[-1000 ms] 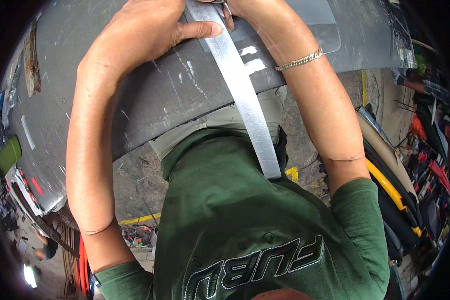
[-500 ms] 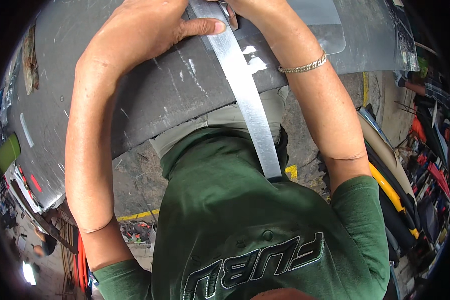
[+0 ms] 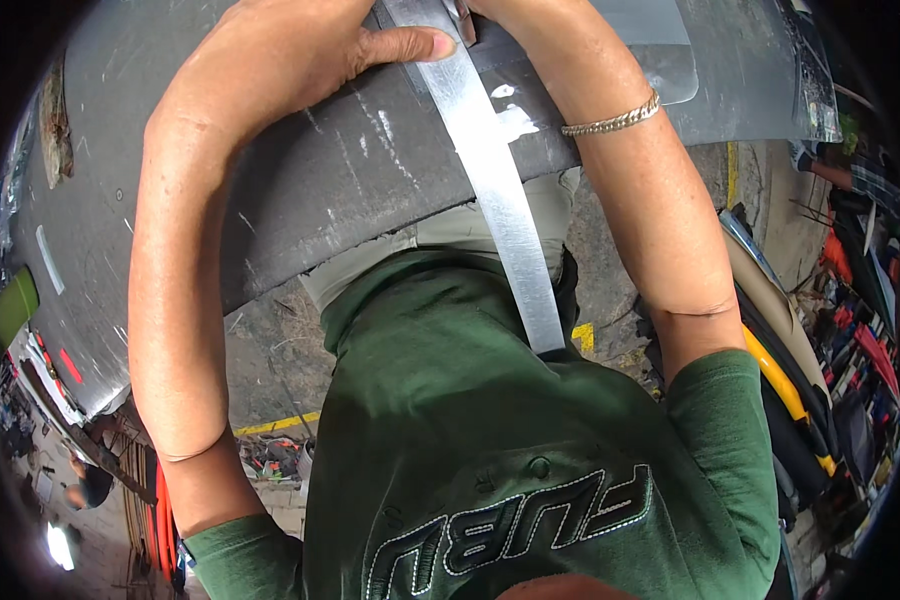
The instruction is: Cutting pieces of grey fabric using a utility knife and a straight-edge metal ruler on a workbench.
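A long flat metal strip (image 3: 490, 190) lies across a grey, scratched car body panel (image 3: 300, 190), its long axis running from the top edge down toward the person's green shirt (image 3: 490, 440), overhanging the panel's curved near edge. The left hand (image 3: 290, 50) presses flat on the panel, thumb touching the strip. The right hand (image 3: 515, 15) is mostly cut off; its grip cannot be told. Concrete floor (image 3: 270, 350) and clutter crowd both sides.
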{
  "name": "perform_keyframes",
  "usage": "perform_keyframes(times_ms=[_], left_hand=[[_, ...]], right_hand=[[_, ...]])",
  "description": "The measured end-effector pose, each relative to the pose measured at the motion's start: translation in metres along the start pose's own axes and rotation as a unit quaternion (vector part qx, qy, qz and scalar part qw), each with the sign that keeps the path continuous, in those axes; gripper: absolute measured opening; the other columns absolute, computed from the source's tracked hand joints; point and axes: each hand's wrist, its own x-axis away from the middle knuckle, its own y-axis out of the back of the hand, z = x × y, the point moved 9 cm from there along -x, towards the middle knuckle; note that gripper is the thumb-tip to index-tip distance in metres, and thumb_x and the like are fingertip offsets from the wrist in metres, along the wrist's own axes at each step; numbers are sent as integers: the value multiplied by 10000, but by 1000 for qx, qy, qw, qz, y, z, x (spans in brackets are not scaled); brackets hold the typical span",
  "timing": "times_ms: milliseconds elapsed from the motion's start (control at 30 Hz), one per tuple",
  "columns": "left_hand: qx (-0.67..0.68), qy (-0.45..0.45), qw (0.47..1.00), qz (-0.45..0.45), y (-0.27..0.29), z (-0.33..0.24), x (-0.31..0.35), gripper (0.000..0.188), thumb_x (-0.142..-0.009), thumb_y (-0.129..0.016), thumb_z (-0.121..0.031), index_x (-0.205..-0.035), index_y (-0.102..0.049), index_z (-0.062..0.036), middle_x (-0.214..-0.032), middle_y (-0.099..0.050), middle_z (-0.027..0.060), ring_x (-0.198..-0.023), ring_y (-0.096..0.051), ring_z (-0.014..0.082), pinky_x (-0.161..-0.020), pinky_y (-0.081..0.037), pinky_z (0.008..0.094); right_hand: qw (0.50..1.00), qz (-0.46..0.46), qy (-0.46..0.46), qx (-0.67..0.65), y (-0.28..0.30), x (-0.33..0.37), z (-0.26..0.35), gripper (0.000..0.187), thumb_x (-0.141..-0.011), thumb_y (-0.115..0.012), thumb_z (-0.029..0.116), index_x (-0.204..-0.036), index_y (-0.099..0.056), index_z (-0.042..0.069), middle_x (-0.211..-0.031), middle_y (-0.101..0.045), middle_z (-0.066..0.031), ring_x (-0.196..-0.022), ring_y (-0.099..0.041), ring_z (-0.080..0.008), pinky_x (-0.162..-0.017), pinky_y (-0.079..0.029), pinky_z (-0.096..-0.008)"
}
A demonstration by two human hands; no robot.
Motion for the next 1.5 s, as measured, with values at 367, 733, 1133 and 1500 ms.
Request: perform_keyframes(times_ms=[367, 733, 1133, 1500], left_hand=[[58, -49, 997, 13, 0, -13, -3, 897, -874, -769, -530, -1450, -444, 76, -1470, -467, 331, -1401, -465, 426, -1172, -385, 451], [42, -130, 977, -163, 1, 14, 5, 1084, -735, -856, -596, -1416, -457, 146, -1476, -475, 344, -1420, -440, 441, -1175, -383, 513], [135, -155, 938, -279, -39, 11, 2, 1195, -709, -748, -783, -1498, -455, 66, -1626, -292, 325, -1551, -228, 452, -1274, -182, 555], [78, -188, 942, -266, -27, -8, -22, 1137, -734, -714, -799, -1496, -487, 15, -1595, -356, 303, -1530, -272, 460, -1247, -229, 570]], right_hand=[[956, 90, 125, -249, 7, -9, -3, 406, -1073, -436, 435, -899, -550, 86, -627, -469, -2, -382, -377, -108, -341, -298, -274], [918, -218, 321, 79, 175, 121, 61, 490, -1025, -643, 353, -1380, -637, 15, -941, -701, -49, -825, -684, -118, -754, -520, -245], [731, 221, 75, -642, 124, 184, -176, 343, -1064, -560, 70, -1372, -484, -60, -1268, -586, -124, -1193, -596, -241, -1072, -488, -390], [995, 21, 82, -59, 79, 209, -181, 338, -906, -797, 56, -891, -462, 96, -879, -545, -15, -782, -529, -117, -722, -466, -274]])
